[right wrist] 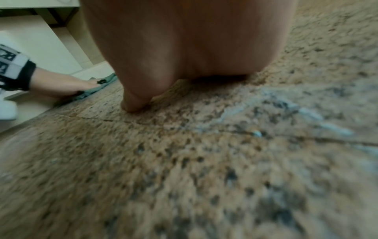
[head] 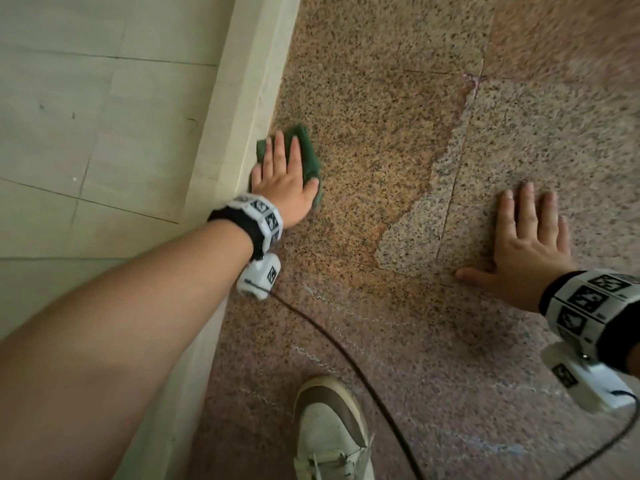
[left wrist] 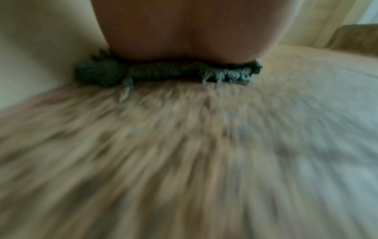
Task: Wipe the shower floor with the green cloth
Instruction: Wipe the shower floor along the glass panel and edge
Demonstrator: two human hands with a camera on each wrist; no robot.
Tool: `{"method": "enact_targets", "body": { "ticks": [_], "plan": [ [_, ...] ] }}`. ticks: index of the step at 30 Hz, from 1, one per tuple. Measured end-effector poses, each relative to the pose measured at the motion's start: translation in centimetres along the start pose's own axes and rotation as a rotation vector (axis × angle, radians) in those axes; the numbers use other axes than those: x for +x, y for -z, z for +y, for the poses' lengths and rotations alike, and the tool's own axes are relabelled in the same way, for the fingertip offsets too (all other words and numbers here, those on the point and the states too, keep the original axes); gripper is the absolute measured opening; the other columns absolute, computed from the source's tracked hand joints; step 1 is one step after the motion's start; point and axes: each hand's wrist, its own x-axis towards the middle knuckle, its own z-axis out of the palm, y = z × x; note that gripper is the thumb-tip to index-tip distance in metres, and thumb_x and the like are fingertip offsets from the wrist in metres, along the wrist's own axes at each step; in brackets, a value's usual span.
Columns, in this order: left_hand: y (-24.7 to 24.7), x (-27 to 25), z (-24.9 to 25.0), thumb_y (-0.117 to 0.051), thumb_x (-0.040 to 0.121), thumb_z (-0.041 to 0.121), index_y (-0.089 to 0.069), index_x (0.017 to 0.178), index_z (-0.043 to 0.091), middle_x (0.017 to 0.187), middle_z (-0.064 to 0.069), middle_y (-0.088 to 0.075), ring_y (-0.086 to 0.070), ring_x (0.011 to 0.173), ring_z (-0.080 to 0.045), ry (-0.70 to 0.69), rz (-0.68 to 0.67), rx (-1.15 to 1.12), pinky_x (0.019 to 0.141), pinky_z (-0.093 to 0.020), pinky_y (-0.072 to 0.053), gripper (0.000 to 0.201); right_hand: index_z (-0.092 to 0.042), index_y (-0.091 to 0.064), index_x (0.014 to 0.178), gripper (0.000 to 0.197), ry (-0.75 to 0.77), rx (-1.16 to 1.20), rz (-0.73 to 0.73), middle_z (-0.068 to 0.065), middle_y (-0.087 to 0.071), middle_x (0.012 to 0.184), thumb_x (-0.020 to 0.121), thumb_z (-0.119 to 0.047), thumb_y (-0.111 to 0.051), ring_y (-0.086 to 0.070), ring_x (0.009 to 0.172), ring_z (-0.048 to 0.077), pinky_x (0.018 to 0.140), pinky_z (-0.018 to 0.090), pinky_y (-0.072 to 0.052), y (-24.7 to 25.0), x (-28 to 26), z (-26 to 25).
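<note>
- Green cloth [head: 304, 150] lies flat on shower floor [head: 381, 116], right up against pale curb [head: 242, 109] along the floor's left edge; bunched a bit, w/ frayed pale threads showing at its near edge in left wrist view [left wrist: 229, 75].
- Left hand [head: 284, 181] on top of cloth, palm down, fingers straight & spread, pressing it to floor; thumb out over cloth's right side. Nothing curled round it, just flat pressure.
- Left wrist view heavily blurred: floor streaks, heel of hand [left wrist: 184, 32] sits on cloth.
- Right hand [head: 526, 244] well apart to the right, flat on bare floor, fingers spread & straight, thumb out to the left; holds nothing. Right wrist view shows heel of palm and thumb [right wrist: 135, 105] touching the stone.
- Floor = speckled granite-type tiles; darker, orange-brown wet-looking patch around cloth & center, lighter grey-pink patch under right hand, ragged border between them. Tile joints visible.
- Both wrists carry black bands w/ white marker blocks [head: 256, 216] & white camera units; black cable [head: 346, 358] runs from left unit down across floor.
- White shoe w/ brown panel [head: 329, 427] at bottom center, on floor, between the two arms.
- Beyond curb on left: pale tiled floor [head: 86, 116].
</note>
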Motion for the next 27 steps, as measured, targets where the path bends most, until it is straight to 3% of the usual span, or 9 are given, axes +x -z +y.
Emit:
{"method": "enact_targets", "body": {
  "ticks": [5, 10, 12, 14, 16, 19, 22, 25, 27],
  "plan": [
    [0.5, 0.4, 0.3, -0.029, 0.1, 0.05, 0.018, 0.154, 0.015, 0.159, -0.011, 0.028, 0.024, 0.147, -0.028, -0.024, -0.069, 0.022, 0.12, -0.049, 0.004, 0.079, -0.016, 0.037, 0.143, 0.137, -0.011, -0.014, -0.047, 0.009, 0.041, 0.152, 0.065, -0.087, -0.051, 0.032, 0.142, 0.034, 0.118, 0.05, 0.007, 0.6, -0.1, -0.2],
    [-4.7, -9.5, -4.2, -0.018, 0.096, 0.054, 0.026, 0.15, 0.011, 0.153, -0.013, 0.037, 0.027, 0.145, -0.033, -0.255, -0.168, 0.169, 0.12, -0.053, 0.004, 0.082, -0.017, 0.038, 0.142, 0.136, -0.009, -0.009, -0.073, 0.008, 0.044, 0.15, 0.067, -0.086, -0.051, 0.034, 0.141, 0.033, 0.118, 0.05, 0.009, 0.9, -0.3, -0.2],
    [-7.9, -15.2, -7.1, -0.02, 0.092, 0.054, 0.005, 0.154, 0.006, 0.159, -0.017, 0.022, 0.01, 0.148, -0.038, -0.363, -0.142, 0.223, 0.118, -0.057, -0.009, 0.083, -0.017, 0.038, 0.142, 0.135, -0.011, -0.009, -0.075, 0.008, 0.044, 0.15, 0.068, -0.086, -0.051, 0.035, 0.141, 0.033, 0.118, 0.05, 0.01, 0.9, -0.3, -0.2],
    [-10.4, -19.0, -8.3, -0.027, 0.09, 0.053, -0.014, 0.151, 0.002, 0.162, -0.02, 0.006, -0.008, 0.147, -0.043, -0.331, -0.164, 0.23, 0.113, -0.058, -0.013, 0.081, -0.017, 0.038, 0.143, 0.134, -0.01, -0.014, -0.075, 0.008, 0.044, 0.15, 0.069, -0.085, -0.052, 0.035, 0.141, 0.033, 0.118, 0.05, 0.01, 0.8, -0.3, -0.1],
    [-11.3, -19.6, -7.8, -0.03, 0.089, 0.053, -0.012, 0.151, 0.001, 0.162, -0.022, 0.001, -0.008, 0.146, -0.046, -0.284, -0.201, 0.232, 0.111, -0.06, -0.01, 0.083, -0.017, 0.037, 0.143, 0.135, -0.015, -0.012, -0.07, 0.007, 0.044, 0.15, 0.069, -0.084, -0.054, 0.035, 0.141, 0.033, 0.118, 0.05, 0.01, 0.7, -0.2, -0.1],
    [-11.2, -19.2, -7.3, -0.028, 0.089, 0.054, -0.006, 0.152, 0.002, 0.16, -0.021, 0.017, -0.002, 0.146, -0.046, -0.324, -0.174, 0.267, 0.111, -0.062, -0.005, 0.084, -0.016, 0.035, 0.144, 0.135, -0.022, -0.024, -0.074, 0.008, 0.043, 0.151, 0.069, -0.082, -0.055, 0.034, 0.141, 0.033, 0.119, 0.05, 0.009, 0.8, -0.2, -0.4],
    [-10.5, -19.0, -6.1, -0.026, 0.09, 0.053, -0.004, 0.152, 0.003, 0.16, -0.022, 0.017, 0.004, 0.147, -0.046, -0.34, -0.162, 0.261, 0.113, -0.064, -0.002, 0.083, -0.016, 0.035, 0.145, 0.135, -0.022, -0.026, -0.062, 0.008, 0.042, 0.151, 0.069, -0.082, -0.056, 0.034, 0.141, 0.033, 0.119, 0.051, 0.008, 0.7, -0.2, -0.3],
    [-9.3, -17.1, -1.4, -0.016, 0.091, 0.057, 0.007, 0.152, 0.009, 0.158, -0.019, 0.026, 0.021, 0.145, -0.042, -0.537, -0.141, 0.264, 0.114, -0.064, 0.011, 0.081, -0.016, 0.035, 0.145, 0.135, -0.02, -0.028, -0.057, 0.007, 0.043, 0.151, 0.069, -0.082, -0.056, 0.034, 0.141, 0.033, 0.118, 0.051, 0.009, 0.6, -0.2, -0.2],
    [-9.4, -16.2, 3.8, -0.017, 0.09, 0.058, 0.003, 0.154, 0.01, 0.161, -0.02, 0.014, 0.013, 0.148, -0.041, -0.767, -0.131, 0.308, 0.115, -0.064, 0.007, 0.082, -0.017, 0.034, 0.145, 0.135, -0.008, -0.02, -0.055, 0.007, 0.042, 0.151, 0.069, -0.081, -0.057, 0.034, 0.141, 0.032, 0.118, 0.05, 0.01, 0.7, -0.3, -0.2]
  ]
}}
